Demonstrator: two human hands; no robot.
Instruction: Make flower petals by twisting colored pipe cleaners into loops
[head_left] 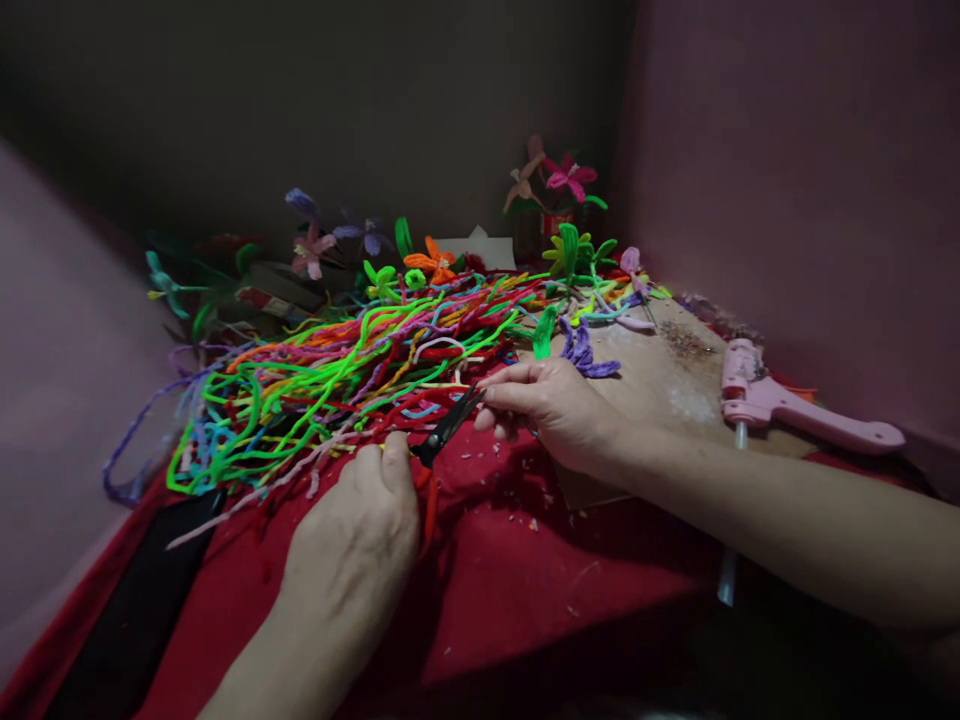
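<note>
Clock centred on the scissors, 12 pointing away from the worker. Two hands, one tool in use.

Scissors (448, 424): one pair, black blades, up over the red cloth (510, 580), tips aimed about 1. Left hand (354, 545), at 7, was closed firmly around the handle end, fingers wrapped, no slack seen. Blade gap: too dim to call.

Right hand (555, 412), at 3, had thumb and index pinched together, practically no opening, right at the blade tips. Couldn't tell whether a strand sat between them.

Fuzzy stems (352, 350): one big heap at 10, dozens, too tangled to count. Lime, red, orange, pink, blue, purple.

One pink glue gun (757, 395) at 3, with one clear stick (741, 436) poking out its back end. It lay on one brown board (652, 360), which carried one patch of fine debris (686, 340).

Loose at 2: one green leaf piece (544, 332), one purple looped piece (586, 352), side by side.

Blooms: one orange flower (431, 260) at 12; one magenta flower (571, 178) and one peach flower (523, 188) at 1; one pink flower (311, 250) at 11; one teal flower (166, 285) at 10. More around them, dim, uncounted.

One black slab (142, 590) at 8. Scraps (525, 480) on the cloth: many, tiny.
</note>
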